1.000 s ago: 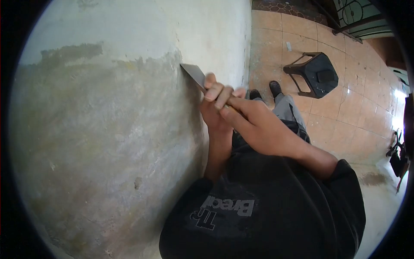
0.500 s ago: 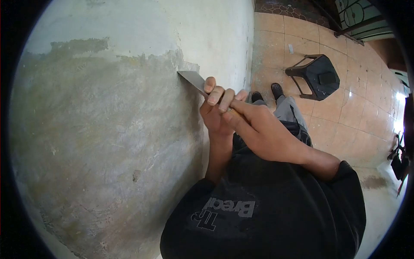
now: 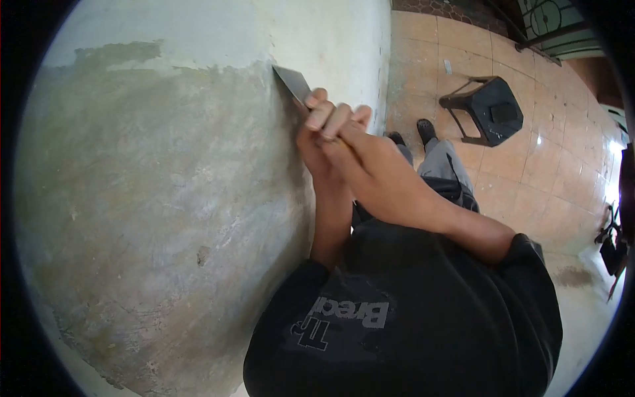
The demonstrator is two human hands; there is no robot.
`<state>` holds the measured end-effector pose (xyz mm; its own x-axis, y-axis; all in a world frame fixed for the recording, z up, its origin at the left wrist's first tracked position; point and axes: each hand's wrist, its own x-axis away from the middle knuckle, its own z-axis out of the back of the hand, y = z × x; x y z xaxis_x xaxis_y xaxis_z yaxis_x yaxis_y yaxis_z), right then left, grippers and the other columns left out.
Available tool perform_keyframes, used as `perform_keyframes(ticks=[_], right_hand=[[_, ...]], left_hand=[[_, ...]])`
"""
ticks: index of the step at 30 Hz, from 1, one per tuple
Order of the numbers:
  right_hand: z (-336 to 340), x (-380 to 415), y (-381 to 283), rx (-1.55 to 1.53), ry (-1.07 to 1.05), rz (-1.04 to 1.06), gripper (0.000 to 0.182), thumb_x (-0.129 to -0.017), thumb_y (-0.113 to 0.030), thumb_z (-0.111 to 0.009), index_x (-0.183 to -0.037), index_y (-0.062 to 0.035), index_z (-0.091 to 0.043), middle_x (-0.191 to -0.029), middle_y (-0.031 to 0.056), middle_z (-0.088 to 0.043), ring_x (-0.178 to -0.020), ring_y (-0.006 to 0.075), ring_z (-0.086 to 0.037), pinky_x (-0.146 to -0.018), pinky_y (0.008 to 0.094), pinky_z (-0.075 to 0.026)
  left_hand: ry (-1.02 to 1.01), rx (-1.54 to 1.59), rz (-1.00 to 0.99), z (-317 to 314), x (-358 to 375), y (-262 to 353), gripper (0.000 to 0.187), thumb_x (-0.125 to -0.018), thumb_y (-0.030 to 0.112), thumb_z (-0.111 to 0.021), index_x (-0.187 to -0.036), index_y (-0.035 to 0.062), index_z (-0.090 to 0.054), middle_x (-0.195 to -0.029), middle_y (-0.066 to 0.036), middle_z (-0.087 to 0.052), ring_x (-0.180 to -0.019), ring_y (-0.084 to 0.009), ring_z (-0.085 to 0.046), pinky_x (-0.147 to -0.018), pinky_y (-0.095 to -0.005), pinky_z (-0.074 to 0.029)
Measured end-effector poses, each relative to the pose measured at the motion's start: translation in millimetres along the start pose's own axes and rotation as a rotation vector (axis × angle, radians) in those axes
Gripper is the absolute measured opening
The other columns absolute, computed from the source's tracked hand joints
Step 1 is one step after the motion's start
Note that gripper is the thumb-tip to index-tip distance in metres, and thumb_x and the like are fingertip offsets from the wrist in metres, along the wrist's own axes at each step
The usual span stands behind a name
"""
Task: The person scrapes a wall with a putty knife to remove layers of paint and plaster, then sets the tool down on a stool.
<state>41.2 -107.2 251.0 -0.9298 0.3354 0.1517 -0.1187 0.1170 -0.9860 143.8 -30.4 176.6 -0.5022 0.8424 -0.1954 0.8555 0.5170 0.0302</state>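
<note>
A flat metal scraper [image 3: 293,83] lies with its blade against the wall [image 3: 165,178], its tip at the edge where white paint meets bare grey plaster. My left hand [image 3: 316,142] grips the scraper just behind the blade, fingers curled over it. My right hand [image 3: 380,175] is wrapped over the handle behind the left hand, which hides the handle. Both forearms come out of a black shirt [image 3: 410,324].
The wall's lower area is scraped grey; white paint remains above. To the right is an orange tiled floor [image 3: 529,172] with a black plastic stool [image 3: 489,109]. My shoes [image 3: 426,129] stand near the wall's base. Dark objects lie at the far right edge.
Both hands have pushed the scraper along the wall towards the white paint; the blade tip now sits higher in the view than a second ago.
</note>
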Motion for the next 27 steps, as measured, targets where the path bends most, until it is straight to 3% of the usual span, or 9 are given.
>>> perform_keyframes(ticks=[1, 3, 9, 10, 12, 15, 27], right_hand=[[5, -1, 1, 0.006, -0.004, 0.022, 0.026, -0.092, -0.018, -0.048, -0.097, 0.0063, -0.056, -0.079, 0.0276, -0.061, -0.076, 0.0461, -0.060, -0.066, 0.0457, -0.048], [13, 15, 11, 0.038, -0.052, -0.047, 0.026, -0.096, -0.020, -0.047, -0.091, 0.0057, -0.053, -0.067, 0.0198, -0.050, -0.061, 0.0226, -0.049, -0.060, 0.0338, -0.040], [9, 8, 20, -0.023, -0.047, -0.017, 0.026, -0.096, -0.019, -0.047, -0.091, 0.0057, -0.052, -0.065, 0.0152, -0.049, -0.060, 0.0171, -0.045, -0.059, 0.0336, -0.039], [11, 13, 17, -0.029, -0.050, -0.022, 0.026, -0.096, -0.019, -0.047, -0.091, 0.0057, -0.052, -0.065, 0.0152, -0.049, -0.060, 0.0171, -0.045, -0.059, 0.0336, -0.039], [18, 19, 7, -0.030, -0.090, -0.140, 0.027, -0.092, -0.019, -0.048, -0.093, 0.0063, -0.057, -0.078, 0.0282, -0.059, -0.076, 0.0455, -0.059, -0.067, 0.0458, -0.046], [15, 11, 8, -0.046, -0.095, -0.061, 0.026, -0.093, -0.020, -0.048, -0.094, 0.0053, -0.056, -0.077, 0.0275, -0.059, -0.075, 0.0454, -0.059, -0.066, 0.0458, -0.046], [27, 18, 21, 0.049, -0.101, -0.074, 0.027, -0.093, -0.020, -0.047, -0.092, 0.0056, -0.057, -0.076, 0.0258, -0.059, -0.071, 0.0417, -0.060, -0.064, 0.0428, -0.045]], left_hand=[[0.014, -0.058, -0.003, 0, 0, -5, 0.017, -0.099, 0.014, -0.037, -0.103, 0.0113, -0.054, -0.086, 0.000, -0.069, -0.071, -0.0121, -0.056, -0.085, -0.0337, -0.030], [0.051, -0.139, 0.003, 1, 11, -12, 0.018, -0.099, 0.016, -0.037, -0.102, 0.0128, -0.055, -0.088, 0.000, -0.069, -0.071, -0.0115, -0.055, -0.084, -0.0336, -0.031], [0.063, -0.097, -0.026, 11, 12, -10, 0.019, -0.100, 0.014, -0.037, -0.105, 0.0127, -0.055, -0.087, 0.001, -0.069, -0.073, -0.0117, -0.057, -0.086, -0.0336, -0.031], [0.092, -0.080, -0.011, 8, 16, -13, 0.019, -0.099, 0.014, -0.037, -0.105, 0.0128, -0.055, -0.086, 0.002, -0.070, -0.074, -0.0114, -0.058, -0.086, -0.0332, -0.031], [0.108, -0.106, -0.004, 1, 23, -17, 0.018, -0.099, 0.014, -0.037, -0.105, 0.0129, -0.055, -0.085, 0.002, -0.070, -0.074, -0.0115, -0.058, -0.086, -0.0331, -0.031], [0.129, -0.108, -0.015, 4, 22, -16, 0.017, -0.099, 0.015, -0.038, -0.104, 0.0131, -0.054, -0.085, 0.002, -0.069, -0.074, -0.0116, -0.058, -0.087, -0.0338, -0.031], [0.055, -0.146, 0.002, 17, 14, -17, 0.018, -0.100, 0.017, -0.038, -0.104, 0.0121, -0.055, -0.083, 0.000, -0.068, -0.071, -0.0129, -0.058, -0.089, -0.0361, -0.031]])
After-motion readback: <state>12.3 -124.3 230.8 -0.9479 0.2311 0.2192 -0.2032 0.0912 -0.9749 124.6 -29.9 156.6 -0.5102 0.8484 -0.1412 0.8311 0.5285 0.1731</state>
